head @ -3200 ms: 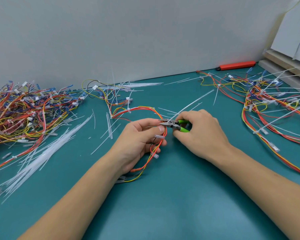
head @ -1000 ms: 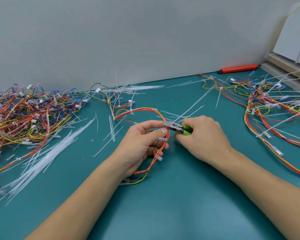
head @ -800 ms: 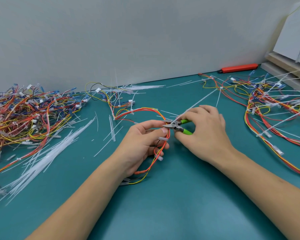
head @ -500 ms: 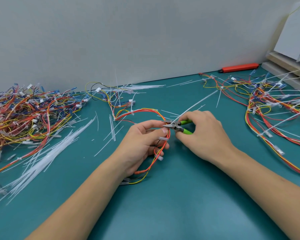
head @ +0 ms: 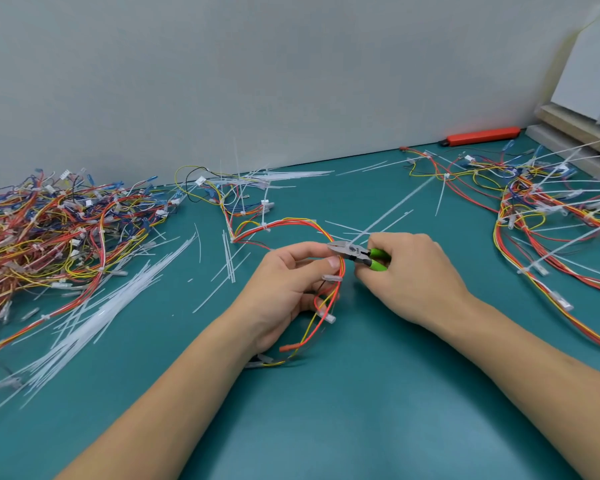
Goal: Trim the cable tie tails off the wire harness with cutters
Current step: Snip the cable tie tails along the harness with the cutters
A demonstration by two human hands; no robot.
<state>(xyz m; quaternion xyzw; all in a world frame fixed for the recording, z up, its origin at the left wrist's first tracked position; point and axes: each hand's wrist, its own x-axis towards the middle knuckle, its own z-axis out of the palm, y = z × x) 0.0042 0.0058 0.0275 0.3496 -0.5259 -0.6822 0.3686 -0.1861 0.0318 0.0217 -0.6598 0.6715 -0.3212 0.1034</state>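
Note:
A red, orange and yellow wire harness (head: 291, 224) loops across the middle of the green mat. My left hand (head: 288, 289) pinches the harness between thumb and fingers near its right bend. My right hand (head: 409, 275) grips green-handled cutters (head: 357, 254), whose metal jaws sit closed against the harness just above my left fingertips. A long white cable tie tail (head: 395, 206) runs from the jaws up to the right. White connectors (head: 329, 318) hang on the harness below my left hand.
A big tangle of harnesses (head: 56, 230) lies at the left, with a heap of cut white tails (head: 94, 317) in front. Another harness pile with long tails (head: 548, 213) fills the right. An orange utility knife (head: 482, 136) lies by the back wall.
My right hand has squeezed the cutter handles together, so the jaws have closed at the tie. My left hand and the harness have stayed in place.

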